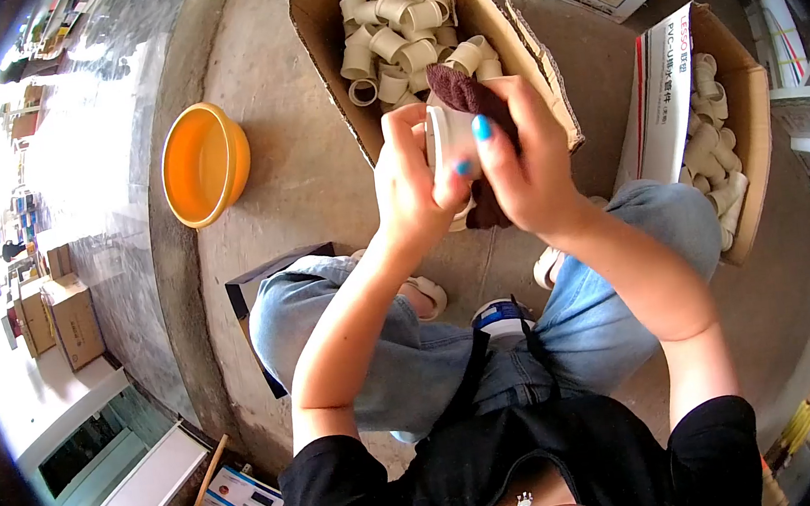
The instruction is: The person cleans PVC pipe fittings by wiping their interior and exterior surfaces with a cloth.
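1. Largest of all, we see the concrete floor (264,101) spreading below both hands.
2. Just beyond the hands, we find an open cardboard carton (495,25), filled with loose cream fittings (395,44); its near end is partly hidden behind the fingers.
3. Off to the right of the right hand stands a second carton, the printed LESSO carton (653,97), with more cream pieces (708,155) inside.
4. Well apart from the left hand, on its left, we have an orange basin (202,165) resting on the floor.
5. Our left hand (414,179) is curled closed around one side of a fitting, its thumb bent inward toward the other hand.
6. Our right hand (525,158) is bent around a cloth, fingers folded over it and thumb laid along the near side.
7. The brown cloth (458,90) bunches up above the right thumb and hangs out below that hand, alongside the fitting.
8. Smallest, the pale fitting (438,138) sits between our two hands, its rim toward the left fingers; its middle is blurred, so we cannot tell exactly where the cloth touches it.
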The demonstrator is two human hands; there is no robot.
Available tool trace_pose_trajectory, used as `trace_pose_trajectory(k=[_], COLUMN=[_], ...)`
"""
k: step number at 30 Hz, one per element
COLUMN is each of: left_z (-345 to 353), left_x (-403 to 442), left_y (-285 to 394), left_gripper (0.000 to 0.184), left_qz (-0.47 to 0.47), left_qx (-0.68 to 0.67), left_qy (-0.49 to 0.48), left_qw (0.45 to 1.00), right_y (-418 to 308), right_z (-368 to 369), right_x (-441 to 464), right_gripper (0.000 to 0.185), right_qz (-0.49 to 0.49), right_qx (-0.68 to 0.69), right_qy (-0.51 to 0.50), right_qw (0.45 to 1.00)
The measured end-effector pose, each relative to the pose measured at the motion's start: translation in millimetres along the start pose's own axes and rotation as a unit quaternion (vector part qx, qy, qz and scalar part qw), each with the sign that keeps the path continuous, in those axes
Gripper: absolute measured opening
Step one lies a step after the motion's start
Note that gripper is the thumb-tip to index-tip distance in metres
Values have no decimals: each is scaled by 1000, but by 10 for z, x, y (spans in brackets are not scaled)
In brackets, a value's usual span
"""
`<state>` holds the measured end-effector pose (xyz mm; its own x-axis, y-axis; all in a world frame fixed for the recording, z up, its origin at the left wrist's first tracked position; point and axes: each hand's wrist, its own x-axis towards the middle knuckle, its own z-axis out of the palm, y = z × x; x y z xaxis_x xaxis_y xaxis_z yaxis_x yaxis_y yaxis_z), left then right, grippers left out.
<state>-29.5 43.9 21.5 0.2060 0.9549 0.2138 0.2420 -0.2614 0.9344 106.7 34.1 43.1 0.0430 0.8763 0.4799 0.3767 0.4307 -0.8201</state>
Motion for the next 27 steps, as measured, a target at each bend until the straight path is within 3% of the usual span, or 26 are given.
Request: trace_pose_trajectory(k=[2,5,7,10,12,13,15,18,21,22,23,24,25,26,27], left_z=[6,61,80,59,37,18,-15,-72,-132,-150,-158,-194,-216,-161,-172], left_x=[16,-7,-50,-86,-100,-106,-44,-15,45,55,97,111,124,106,151], left_y=[73,-24,90,66,-51,-80,-121,-57,-43,-38,-63,-28,8,-91,-48], left_gripper=[41,35,37,57,70,76,79,85,87,88,87,84,84,90,88], left_qz=[-83,-111,-110,-43,17,40,216,295,356,334,348,293,237,172,189], left_qx=[-16,-17,-17,30,142,163,253,335,338,345,312,300,287,164,173], left_qy=[22,44,34,25,23,9,10,-7,4,-4,4,-23,-49,-20,-4], left_qw=[996,993,993,998,990,986,943,895,871,877,884,907,927,971,967], right_y=[34,88,70,54,138,178,197,163,149,155,180,145,92,11,-40], right_z=[75,86,70,51,22,5,-6,-112,-137,-75,-64,-67,-71,-133,-185], right_x=[-24,-29,-10,23,66,68,69,96,145,148,129,146,171,199,220], right_gripper=[37,33,25,16,21,20,18,19,19,20,23,25,26,25,19], right_qz=[-113,-136,-64,141,279,362,511,547,542,521,393,326,255,234,198], right_qx=[-49,-90,-35,132,242,317,409,404,403,397,337,273,206,176,145], right_qy=[15,10,20,26,-7,-23,-34,-124,-159,-117,-102,-72,-41,-14,4], right_qw=[992,987,997,981,929,876,755,722,720,747,850,902,944,956,969])
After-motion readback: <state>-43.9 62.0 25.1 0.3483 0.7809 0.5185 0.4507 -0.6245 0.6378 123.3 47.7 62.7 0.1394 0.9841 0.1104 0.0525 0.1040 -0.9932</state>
